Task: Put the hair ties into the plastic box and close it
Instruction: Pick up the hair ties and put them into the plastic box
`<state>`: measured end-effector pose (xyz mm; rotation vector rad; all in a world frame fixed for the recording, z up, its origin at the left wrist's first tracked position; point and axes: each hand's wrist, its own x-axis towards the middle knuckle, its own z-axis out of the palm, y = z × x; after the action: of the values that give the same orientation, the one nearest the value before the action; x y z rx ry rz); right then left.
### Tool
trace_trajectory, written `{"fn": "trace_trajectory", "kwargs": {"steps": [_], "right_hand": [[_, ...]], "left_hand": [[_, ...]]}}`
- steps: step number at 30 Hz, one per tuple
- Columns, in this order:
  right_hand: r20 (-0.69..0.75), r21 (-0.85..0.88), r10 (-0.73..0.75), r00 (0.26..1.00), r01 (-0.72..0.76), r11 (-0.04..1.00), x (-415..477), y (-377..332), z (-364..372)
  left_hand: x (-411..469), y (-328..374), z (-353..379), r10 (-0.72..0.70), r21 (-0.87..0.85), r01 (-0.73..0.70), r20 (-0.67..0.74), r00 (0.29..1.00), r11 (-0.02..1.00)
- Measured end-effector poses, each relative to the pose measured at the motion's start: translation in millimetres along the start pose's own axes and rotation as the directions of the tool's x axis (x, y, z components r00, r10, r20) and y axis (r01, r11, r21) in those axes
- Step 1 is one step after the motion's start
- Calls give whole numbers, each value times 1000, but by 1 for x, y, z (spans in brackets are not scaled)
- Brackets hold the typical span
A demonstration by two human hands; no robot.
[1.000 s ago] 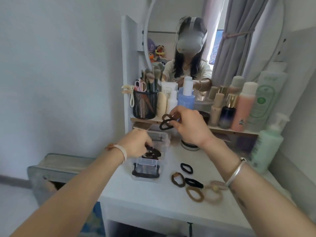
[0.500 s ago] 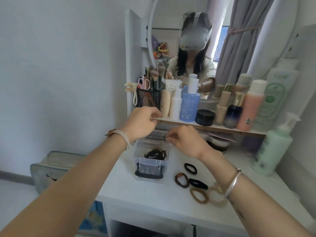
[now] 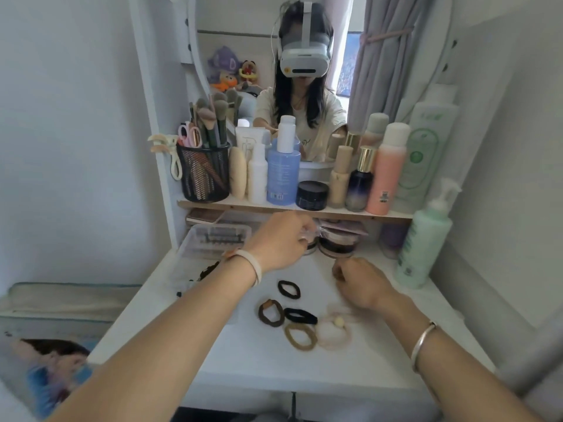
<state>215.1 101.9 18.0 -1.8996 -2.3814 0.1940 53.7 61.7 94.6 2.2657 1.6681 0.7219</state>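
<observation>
Since half a second ago the left hand [image 3: 278, 240] has swung from the far rim of the plastic box [image 3: 213, 239] over to the right, and now hangs in front of the low jars [image 3: 336, 246] under the shelf [image 3: 292, 207]; its fingers are curled in, and whether they pinch anything cannot be told through the blur. The right hand [image 3: 361, 283] has dropped from the box to the desk [image 3: 350, 360], closed into a loose fist just beyond the loose hair ties; nothing can be seen in its grip. The left forearm now crosses in front of the box and hides most of it; dark hair ties [image 3: 208, 271] show inside, beside the wrist.

No label on the bottles can be read at this sharpness; only a barcode patch on the blue bottle [image 3: 283, 175] and a green round mark on the tall pale bottle [image 3: 422, 156] stand out.

Five ties lie on the desk between the arms: a black one [image 3: 288, 289], a dark brown one [image 3: 270, 312], a second black one [image 3: 300, 315], a tan one [image 3: 300, 336] and a pale fluffy one [image 3: 333, 330].
</observation>
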Motion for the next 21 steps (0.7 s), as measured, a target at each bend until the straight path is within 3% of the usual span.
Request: {"fn": "trace_trajectory", "kwargs": {"steps": [9, 15, 21], "right_hand": [[109, 180, -135, 985, 114, 977, -29, -8, -20], [203, 38, -153, 967, 149, 988, -42, -10, -13], [157, -40, -150, 976, 158, 987, -39, -15, -10]], "left_hand": [[-11, -13, 37, -56, 60, 45, 194, 979, 997], [-23, -20, 50, -113, 144, 69, 327, 938, 987], [-27, -30, 55, -158, 209, 83, 370, 915, 974]]}}
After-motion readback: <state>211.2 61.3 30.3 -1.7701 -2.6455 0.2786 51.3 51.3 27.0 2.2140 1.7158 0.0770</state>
